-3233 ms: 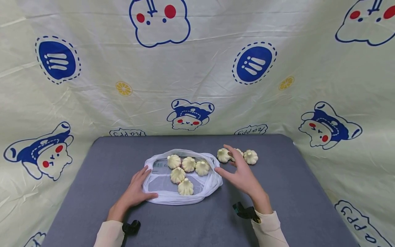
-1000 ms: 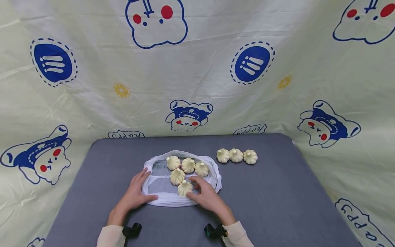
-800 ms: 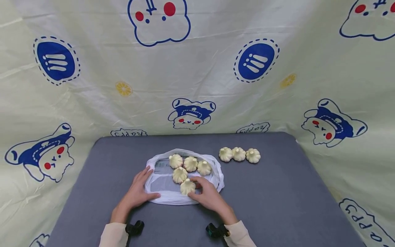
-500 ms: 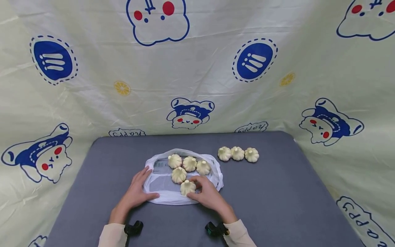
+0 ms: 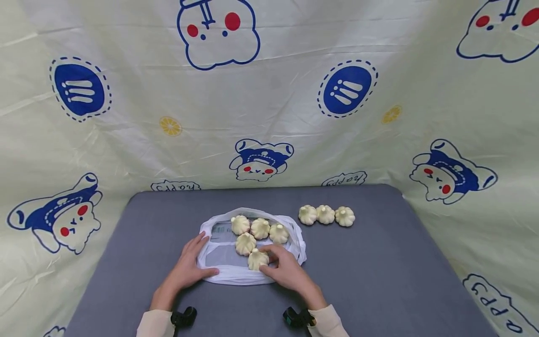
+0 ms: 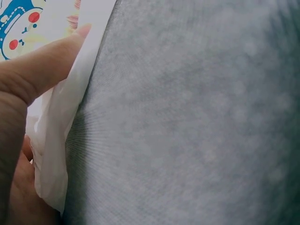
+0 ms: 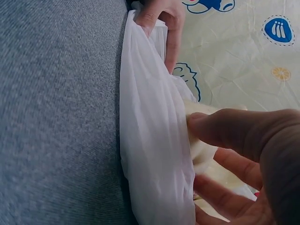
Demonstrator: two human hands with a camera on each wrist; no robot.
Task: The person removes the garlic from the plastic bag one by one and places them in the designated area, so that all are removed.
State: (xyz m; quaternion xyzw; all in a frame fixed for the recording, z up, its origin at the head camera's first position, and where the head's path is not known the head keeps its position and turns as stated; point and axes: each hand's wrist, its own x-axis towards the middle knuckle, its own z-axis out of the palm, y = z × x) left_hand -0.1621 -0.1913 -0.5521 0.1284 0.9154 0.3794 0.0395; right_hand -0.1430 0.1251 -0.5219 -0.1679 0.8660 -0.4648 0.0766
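Garlic bulb (image 5: 258,260) inside the white bag (image 5: 241,278), by its near rim, is now pinched by the right hand (image 5: 288,271), come from beside three loose bulbs (image 5: 325,215); work apparently shifts inside. The left hand's (image 5: 187,268) extended fingers touch the bag.

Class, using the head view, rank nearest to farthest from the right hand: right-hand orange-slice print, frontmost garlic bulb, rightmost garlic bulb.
1. Frontmost garlic bulb: in the bag, touched by the right hand.
2. Rightmost garlic bulb: on the table, farther back, to the right.
3. Orange-slice print: on the curtain behind.
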